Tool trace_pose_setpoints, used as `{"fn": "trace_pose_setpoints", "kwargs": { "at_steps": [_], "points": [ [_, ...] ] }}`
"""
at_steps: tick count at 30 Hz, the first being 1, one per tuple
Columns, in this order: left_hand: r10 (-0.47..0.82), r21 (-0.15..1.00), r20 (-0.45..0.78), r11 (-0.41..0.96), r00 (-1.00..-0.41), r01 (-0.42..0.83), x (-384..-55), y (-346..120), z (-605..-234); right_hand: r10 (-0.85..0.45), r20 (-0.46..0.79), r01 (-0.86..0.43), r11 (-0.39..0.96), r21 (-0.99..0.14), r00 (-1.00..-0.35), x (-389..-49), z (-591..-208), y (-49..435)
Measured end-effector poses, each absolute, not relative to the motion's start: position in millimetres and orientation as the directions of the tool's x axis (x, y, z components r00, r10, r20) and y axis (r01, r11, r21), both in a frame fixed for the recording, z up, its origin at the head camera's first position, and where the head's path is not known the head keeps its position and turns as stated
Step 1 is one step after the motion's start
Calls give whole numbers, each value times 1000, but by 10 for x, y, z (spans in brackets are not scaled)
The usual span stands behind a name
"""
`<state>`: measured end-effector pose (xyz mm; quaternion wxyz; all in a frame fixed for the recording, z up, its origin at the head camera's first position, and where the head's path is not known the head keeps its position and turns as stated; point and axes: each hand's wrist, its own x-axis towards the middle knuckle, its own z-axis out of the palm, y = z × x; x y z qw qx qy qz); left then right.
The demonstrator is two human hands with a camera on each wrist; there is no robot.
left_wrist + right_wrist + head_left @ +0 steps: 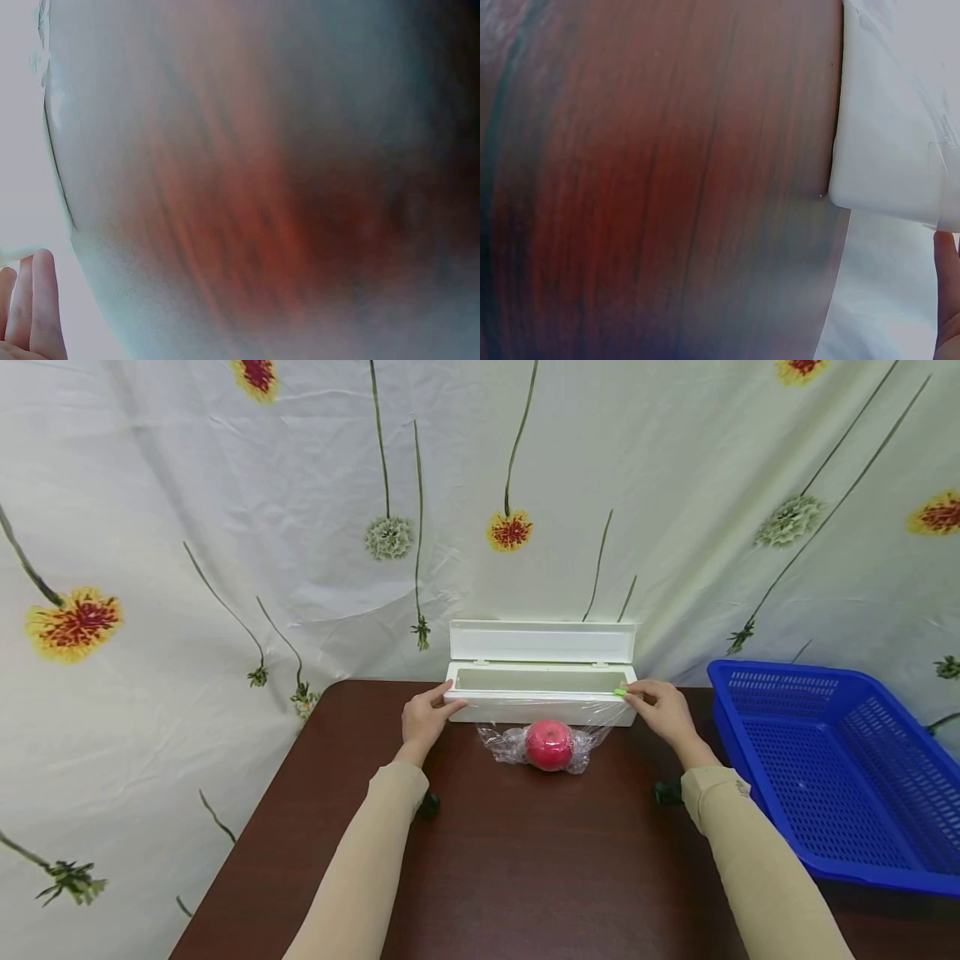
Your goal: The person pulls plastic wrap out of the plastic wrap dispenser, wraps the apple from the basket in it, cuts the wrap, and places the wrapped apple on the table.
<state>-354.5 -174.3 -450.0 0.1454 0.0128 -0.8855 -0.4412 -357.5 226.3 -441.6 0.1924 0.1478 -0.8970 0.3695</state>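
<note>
A long white cling film dispenser [540,710] stands at the table's far edge with its lid [542,642] raised. My left hand [425,720] grips its left end, thumb along the front rim. At the other end my right hand [663,714] pinches the small green slider cutter [620,692] on the front rim. In front of the dispenser lies a red, apple-like fruit [548,745] on crumpled clear cling film [510,745], which stretches up to the rim. In the right wrist view, a fingertip [945,244] touches the dispenser's end [885,165].
To the right sits a blue plastic basket [765,793] with slatted sides, close beside my right forearm. The dark brown table [525,868] ends at a flowered white cloth [315,510] hanging behind it. The left wrist view is mostly blurred tabletop.
</note>
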Motion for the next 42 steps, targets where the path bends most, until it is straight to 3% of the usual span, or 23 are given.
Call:
{"fn": "trace_pose_setpoints", "kwargs": {
  "at_steps": [7,33,42],
  "points": [
    [-144,793,245,599,-959,112,-3536,-1753,-4497,-95,428,-384,644,-662,-899,-3582,-4422,2282],
    [-152,796,237,596,-960,103,-3537,-1750,-4488,-102,356,-326,682,-655,-929,-3564,-4366,2352],
    [-151,789,243,605,-958,104,-3547,-1750,-4494,-88,382,-341,659,-671,-920,-3578,-4407,2374]
  ]
}}
